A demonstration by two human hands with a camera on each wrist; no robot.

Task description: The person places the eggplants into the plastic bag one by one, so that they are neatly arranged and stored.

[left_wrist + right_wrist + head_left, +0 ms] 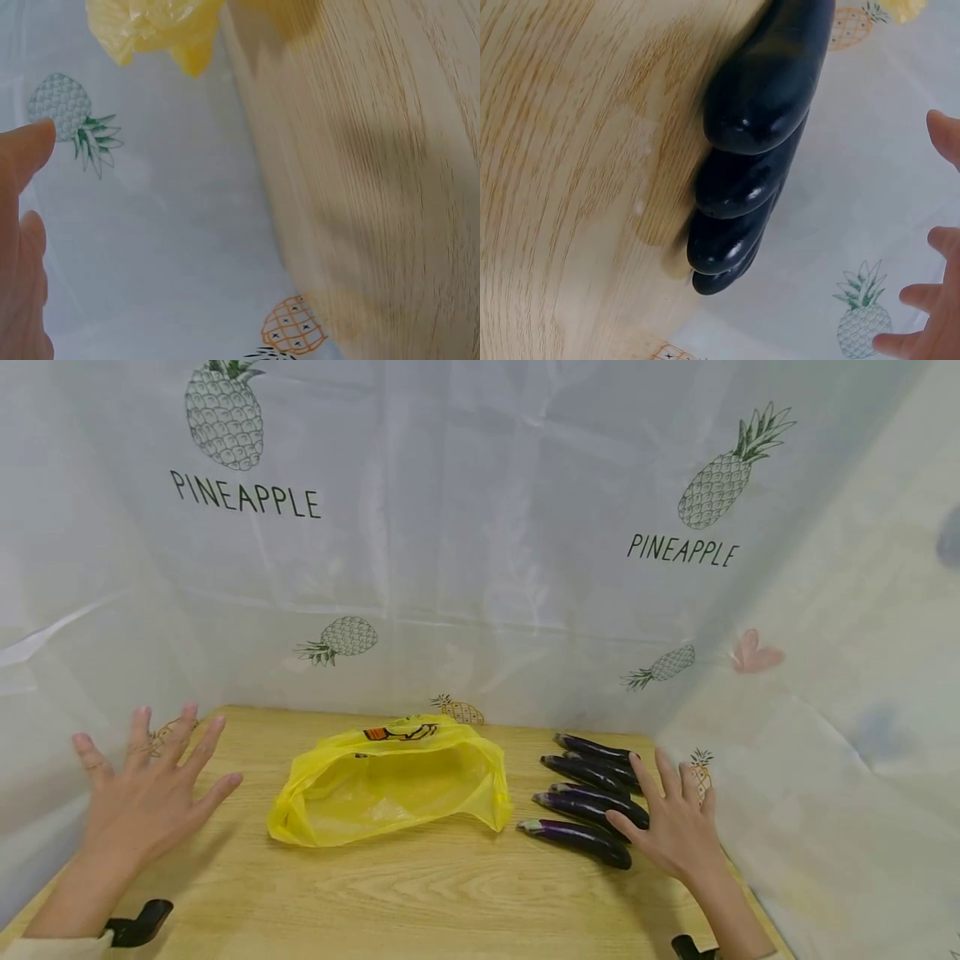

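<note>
A pale, pineapple-printed sheet (487,527) hangs behind and on both sides of a wooden table (390,893), where a thin yellow bag (405,777) lies slack with its mouth gaping toward the person. Just to its right lie several eggplants (577,810), stem ends toward the bag; those behind are bunched and overlap, so an exact count is uncertain. The left hand (150,802) is released, fingers spread in the air beside the bag, and the right hand (678,831) is likewise free, splayed by the blunt ends of the eggplants — the right wrist view shows its fingers clear of them. The likeliest trouble, I judge, is the bag: neither hand steadies it, and film this limp could fold shut or skid along if anything were pushed against it. The stem ends could also snag or tear the plastic, the front eggplant (581,841) most readily, since its tip points at the bag's near corner. The skins look glossy and round, so a light or off-centre grip might slip, and an eggplant drawn from the bunch could set its neighbours rolling — they lie against one another with nothing to hold them.
</note>
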